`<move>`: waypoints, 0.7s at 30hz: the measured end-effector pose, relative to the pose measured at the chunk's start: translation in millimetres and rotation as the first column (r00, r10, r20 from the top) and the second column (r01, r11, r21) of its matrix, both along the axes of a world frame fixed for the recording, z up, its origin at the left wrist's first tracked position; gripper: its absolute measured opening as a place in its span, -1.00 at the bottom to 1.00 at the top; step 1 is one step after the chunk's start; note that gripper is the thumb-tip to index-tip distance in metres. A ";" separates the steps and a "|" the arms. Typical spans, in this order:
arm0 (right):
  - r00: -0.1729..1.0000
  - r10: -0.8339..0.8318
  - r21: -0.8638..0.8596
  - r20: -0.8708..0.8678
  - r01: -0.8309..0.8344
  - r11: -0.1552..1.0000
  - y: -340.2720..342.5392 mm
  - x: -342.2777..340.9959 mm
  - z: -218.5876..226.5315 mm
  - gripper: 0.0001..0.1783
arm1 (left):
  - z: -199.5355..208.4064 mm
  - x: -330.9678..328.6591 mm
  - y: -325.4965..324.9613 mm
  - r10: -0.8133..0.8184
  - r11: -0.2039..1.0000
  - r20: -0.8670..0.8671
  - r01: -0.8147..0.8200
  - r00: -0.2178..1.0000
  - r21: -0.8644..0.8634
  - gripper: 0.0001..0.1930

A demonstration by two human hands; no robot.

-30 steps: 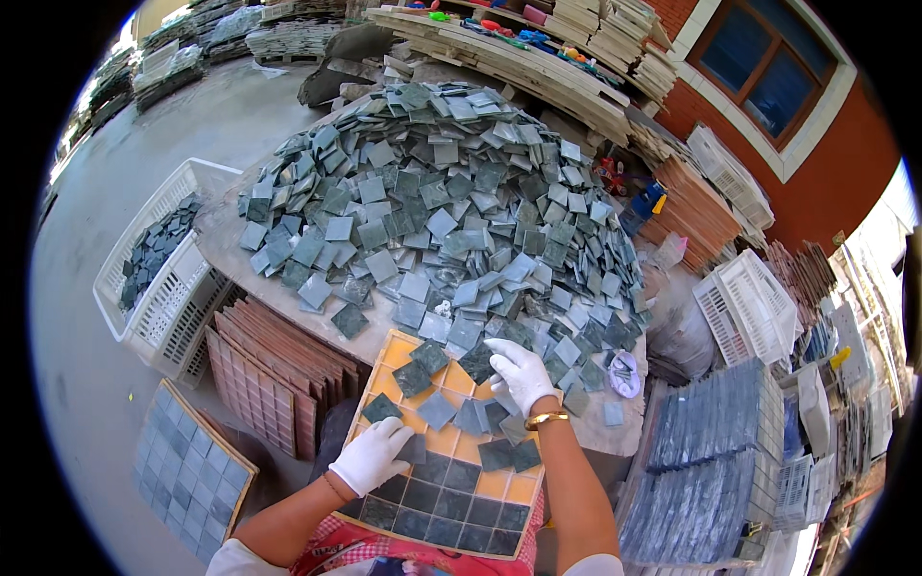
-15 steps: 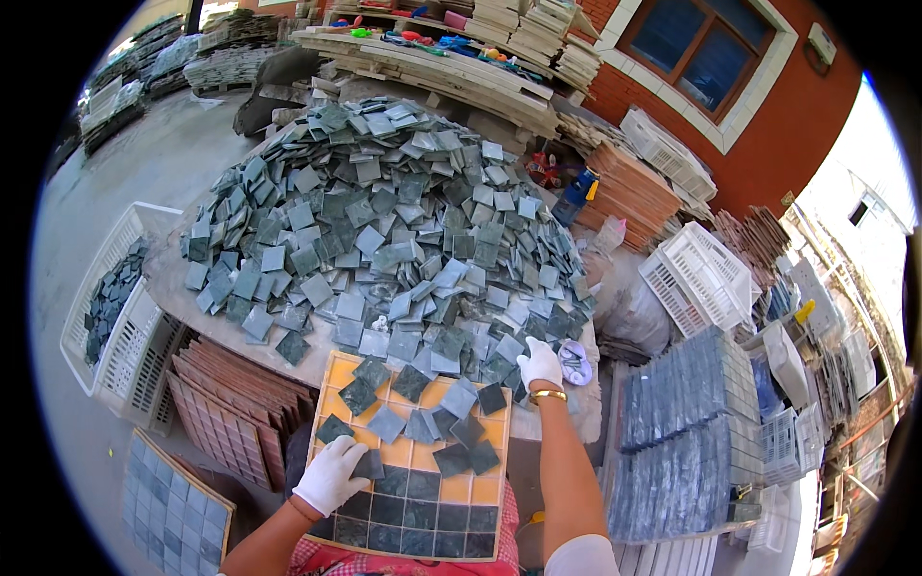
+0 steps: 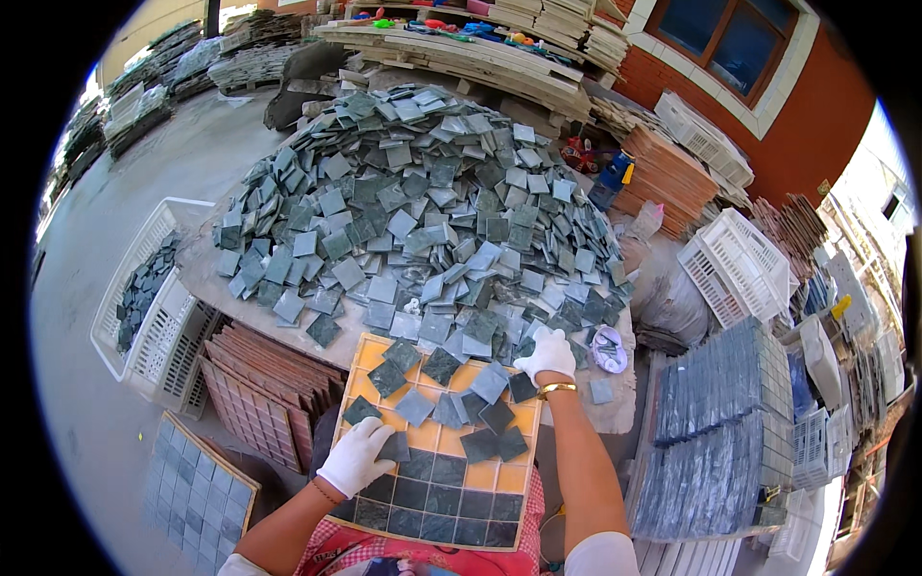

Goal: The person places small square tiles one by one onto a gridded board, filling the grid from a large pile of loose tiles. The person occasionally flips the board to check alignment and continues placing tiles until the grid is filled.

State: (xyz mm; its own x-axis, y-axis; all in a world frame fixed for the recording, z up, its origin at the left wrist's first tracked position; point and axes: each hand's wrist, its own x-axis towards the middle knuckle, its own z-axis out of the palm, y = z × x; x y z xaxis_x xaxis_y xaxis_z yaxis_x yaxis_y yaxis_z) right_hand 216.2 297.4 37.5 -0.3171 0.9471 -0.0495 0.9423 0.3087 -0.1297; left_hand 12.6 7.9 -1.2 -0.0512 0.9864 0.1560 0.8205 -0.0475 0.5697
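Hands in white gloves are working at a gridded tray point(image 3: 482, 475): the left hand point(image 3: 355, 459) is touching a square grey tile point(image 3: 395, 446), the right hand point(image 3: 548, 355) is hovering by the far right corner; whether either is gripping, I cannot tell. Dark, faintly veined squares point(image 3: 445, 499) are filling the tray's near rows, loose tiles point(image 3: 415, 406) lying askew on its yellow far part. Beyond, flat green-grey tiles point(image 3: 432, 197) are covering the tabletop point(image 3: 213, 280). Lettering on the pink apron point(image 3: 322, 540) is showing only partly.

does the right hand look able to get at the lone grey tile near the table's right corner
Probably yes: the right hand is close by, nothing visible covers the lone grey tile, and only bare tabletop shows between it and the gold bracelet.
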 end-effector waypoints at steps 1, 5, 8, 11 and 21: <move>1.000 0.012 0.020 0.027 -0.013 1.000 -1.3 1.2 4.5 -0.37 | -0.3 0.0 0.6 -0.006 1.000 0.006 0.006 1.000 -0.005 -0.50; 0.996 0.007 0.219 -0.089 0.013 0.976 -2.0 7.8 -9.5 -0.45 | 7.5 -7.7 -6.4 -0.043 0.999 -0.034 0.043 0.998 0.002 -0.49; 0.878 0.319 0.311 -0.357 -0.210 0.927 -33.2 19.2 -2.8 -0.42 | 16.9 -14.0 -18.7 -0.011 0.999 -0.074 0.013 0.997 0.038 -0.50; 0.722 0.084 -0.283 -0.687 -0.373 0.884 -97.7 26.6 -2.5 -0.36 | 25.2 -19.4 -35.9 0.142 0.964 0.489 -0.008 0.861 -0.265 -0.67; 0.597 -0.495 -0.765 -0.632 -0.373 0.526 -197.8 64.5 -18.0 -0.37 | -1.2 -22.5 -43.5 0.344 0.925 0.706 -0.093 0.619 -0.369 -0.71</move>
